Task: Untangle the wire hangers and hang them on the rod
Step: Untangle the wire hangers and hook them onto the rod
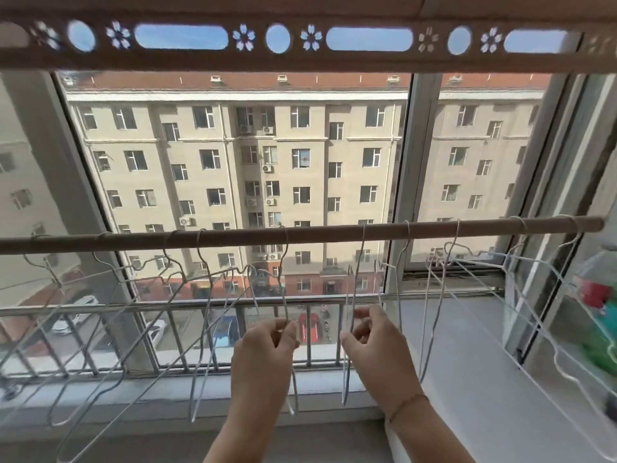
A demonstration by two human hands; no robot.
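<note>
A brown rod [320,232] runs across the window at mid height. Several white wire hangers hang from it by their hooks, spread from the far left [110,285] to the far right [534,295]. My left hand [263,355] pinches the lower wire of a hanger [283,272] hooked near the rod's middle. Just right of it, my right hand [377,349] grips the wire of the neighbouring hanger [359,279]. Both hangers stay hooked on the rod and hang edge-on between my hands.
A white windowsill [467,362] lies below, with a metal railing [200,304] outside the glass. Green and red things [601,315] stand blurred at the right edge. A carved brown board [300,58] spans overhead.
</note>
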